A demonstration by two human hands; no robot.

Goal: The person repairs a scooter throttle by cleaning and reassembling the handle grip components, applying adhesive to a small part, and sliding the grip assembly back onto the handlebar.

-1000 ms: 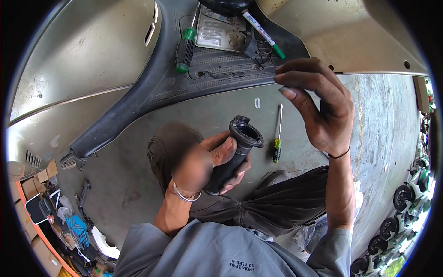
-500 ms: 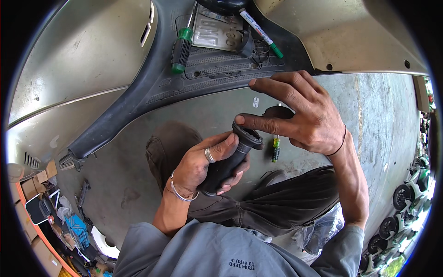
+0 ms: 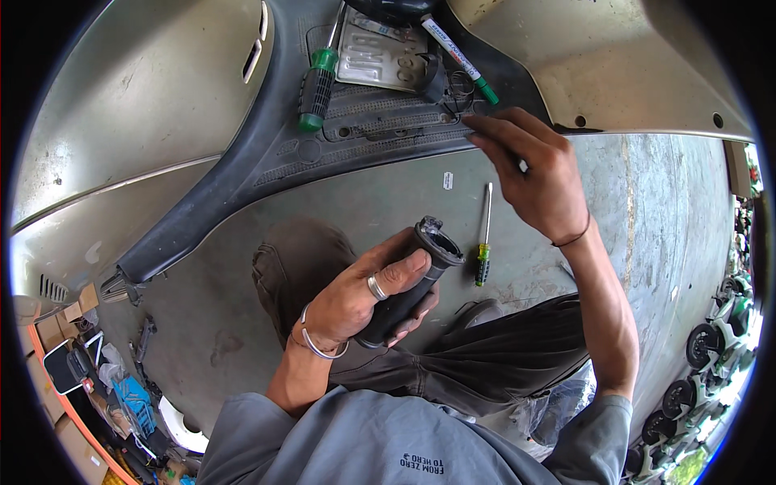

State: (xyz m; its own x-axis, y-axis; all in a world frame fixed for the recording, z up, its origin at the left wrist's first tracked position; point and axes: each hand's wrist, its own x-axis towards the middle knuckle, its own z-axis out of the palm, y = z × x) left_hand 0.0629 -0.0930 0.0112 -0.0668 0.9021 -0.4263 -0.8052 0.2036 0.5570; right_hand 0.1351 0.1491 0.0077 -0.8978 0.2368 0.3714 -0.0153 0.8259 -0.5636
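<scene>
Head view showed the left hand (image 3: 356, 299) clamped around a black tube (image 3: 388, 317) near the middle of the frame, thumb on the near side just below the rim and fingertips wrapping out from beneath. The tube was tilted, its open, flanged end toward the upper right and its other end toward the lower left, above the person's dark trousers (image 3: 485, 356). A ring (image 3: 376, 287) sat on the left thumb and a metal bracelet (image 3: 307, 333) on that wrist.

Right of center and higher up, the right hand (image 3: 477, 129) was raised, apart from the tube, fingers and thumb bent toward each other and pointing left; whether their tips met could not be told. Below it on the floor (image 3: 671, 202) lay a yellow-green screwdriver (image 3: 483, 263), tip toward the top of the frame, with a small white label (image 3: 449, 180) to its left.

Across the top of the frame, a dark footboard (image 3: 242, 174) carried a green-black screwdriver (image 3: 317, 93), a metal plate (image 3: 364, 65), a curved black piece (image 3: 433, 78) overlapping the plate's right edge, thin wire (image 3: 462, 90) and a green-capped marker (image 3: 457, 58).
</scene>
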